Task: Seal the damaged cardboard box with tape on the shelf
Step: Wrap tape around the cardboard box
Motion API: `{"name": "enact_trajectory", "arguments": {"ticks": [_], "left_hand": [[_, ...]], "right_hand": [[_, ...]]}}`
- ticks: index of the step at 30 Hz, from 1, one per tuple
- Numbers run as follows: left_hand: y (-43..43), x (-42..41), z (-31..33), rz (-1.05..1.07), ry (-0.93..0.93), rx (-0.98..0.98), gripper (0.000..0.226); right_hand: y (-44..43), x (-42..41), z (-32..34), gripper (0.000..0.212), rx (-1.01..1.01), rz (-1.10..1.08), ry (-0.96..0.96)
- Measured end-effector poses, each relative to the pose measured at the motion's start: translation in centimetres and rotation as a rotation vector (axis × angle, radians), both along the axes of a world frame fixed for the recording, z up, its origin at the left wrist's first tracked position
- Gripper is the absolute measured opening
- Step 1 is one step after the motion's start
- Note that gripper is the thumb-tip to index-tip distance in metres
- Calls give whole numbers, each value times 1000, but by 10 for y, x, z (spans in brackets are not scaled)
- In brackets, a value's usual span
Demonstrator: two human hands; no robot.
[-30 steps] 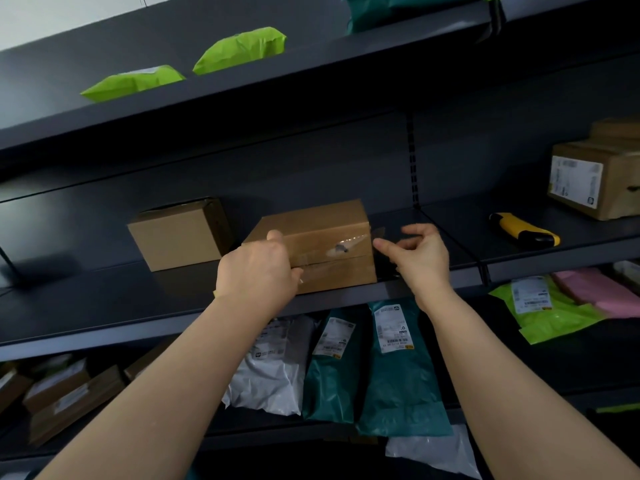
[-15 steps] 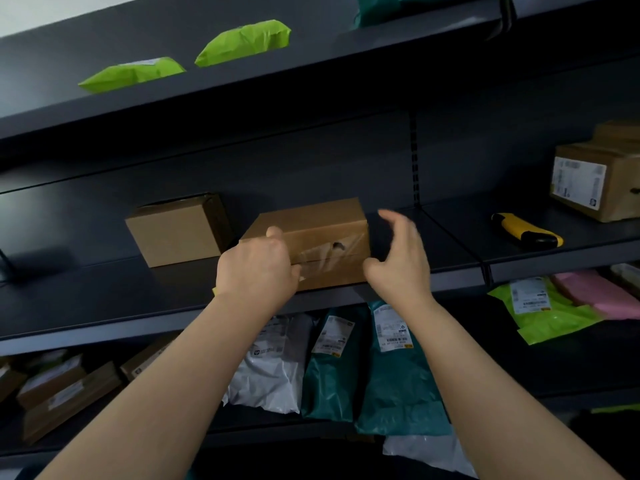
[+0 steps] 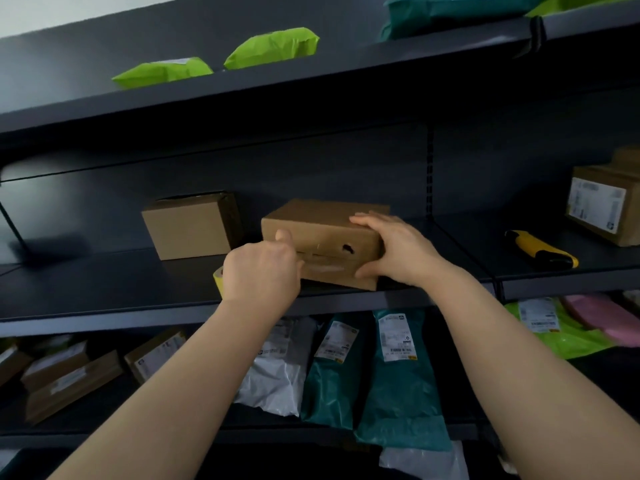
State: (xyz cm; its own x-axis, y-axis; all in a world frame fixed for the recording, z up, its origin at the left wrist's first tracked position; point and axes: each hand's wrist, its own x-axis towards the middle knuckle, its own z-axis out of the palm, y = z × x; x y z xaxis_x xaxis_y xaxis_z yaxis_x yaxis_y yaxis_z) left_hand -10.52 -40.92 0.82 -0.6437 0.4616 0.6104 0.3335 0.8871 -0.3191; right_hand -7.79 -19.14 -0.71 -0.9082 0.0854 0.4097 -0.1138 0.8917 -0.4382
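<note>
Head view: the damaged brown cardboard box (image 3: 322, 233) sits on the middle dark metal shelf (image 3: 104, 285), near its front edge, right of a plain closed cardboard carton (image 3: 190, 225). A ragged dark hole (image 3: 347, 250) breaks its matte front face, and a glossy strip of clear tape (image 3: 322, 268) lies along the seam below it.

The hands are apart, one at each end of the box. The left hand (image 3: 261, 271) is at the box's front left, fingers curled, apparently round a yellow roll of tape (image 3: 218, 280) of which only an edge shows, with the thumb up against the front face. The right hand (image 3: 391, 251) clasps the box's right end, fingers laid on the top and thumb low on the front corner.

This looks like the taping step itself, with the strip being pressed down at the right end while the roll waits at the left. The hole appears uncovered, so the next move likely calls for steadying the box, pulling a fresh length across the hole and rubbing it flat. The board looks stiff; the film is thin and may wrinkle.

A yellow and black utility knife (image 3: 540, 249) lies far right on the same shelf. Soft lime green plastic mailers (image 3: 273, 46) lie above, and crinkled teal plastic mailers (image 3: 398, 375) below.
</note>
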Motion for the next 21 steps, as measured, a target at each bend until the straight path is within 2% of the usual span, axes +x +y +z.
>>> {"name": "enact_trajectory", "arguments": {"ticks": [5, 10, 21], "left_hand": [[3, -10, 1, 8, 5, 7, 27], [5, -15, 5, 55, 3, -26, 39], [4, -23, -1, 55, -102, 52, 46]], "right_hand": [[3, 2, 0, 89, -101, -16, 69], [-13, -5, 3, 85, -98, -22, 89], [-17, -11, 1, 79, -138, -23, 126]]}}
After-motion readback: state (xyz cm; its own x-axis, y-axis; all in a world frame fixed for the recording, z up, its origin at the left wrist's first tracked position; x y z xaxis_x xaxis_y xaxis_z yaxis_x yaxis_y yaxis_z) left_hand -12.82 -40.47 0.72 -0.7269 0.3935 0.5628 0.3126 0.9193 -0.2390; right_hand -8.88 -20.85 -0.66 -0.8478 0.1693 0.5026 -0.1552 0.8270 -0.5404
